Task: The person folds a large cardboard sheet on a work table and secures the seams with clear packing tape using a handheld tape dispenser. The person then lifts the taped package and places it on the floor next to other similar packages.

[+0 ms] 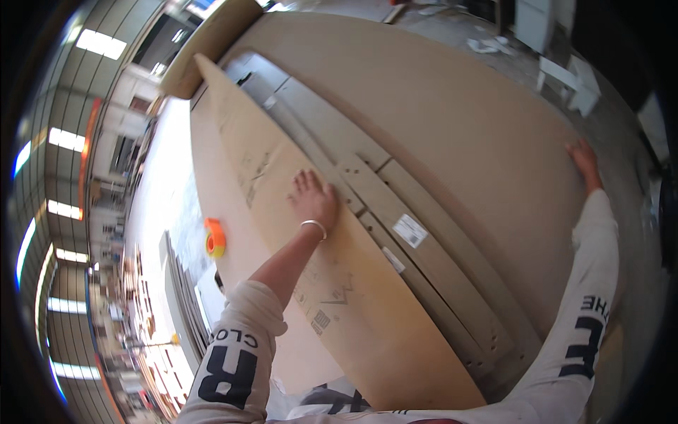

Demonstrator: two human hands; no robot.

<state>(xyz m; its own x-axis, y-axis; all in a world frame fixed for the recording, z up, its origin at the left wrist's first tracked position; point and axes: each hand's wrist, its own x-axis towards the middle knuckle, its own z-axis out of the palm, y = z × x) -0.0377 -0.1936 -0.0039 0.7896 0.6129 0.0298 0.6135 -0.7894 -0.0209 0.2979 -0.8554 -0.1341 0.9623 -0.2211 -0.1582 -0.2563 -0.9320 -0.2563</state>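
Left hand (314, 203): spreading wide, palm down, pressing on the cardboard flap.
Right hand (585, 164): reaching to the cardboard sheet's far right edge; cannot tell whether it is gripping.
Cardboard sheet (452, 106): spreading out beneath the panels.
Cardboard flap (367, 311): lying along the panels' left side.
Panels (441, 265): resting lengthwise between both hands.
Roll (212, 48): lying at the top left.
Tape (215, 237): sitting left of the flap, showing orange.
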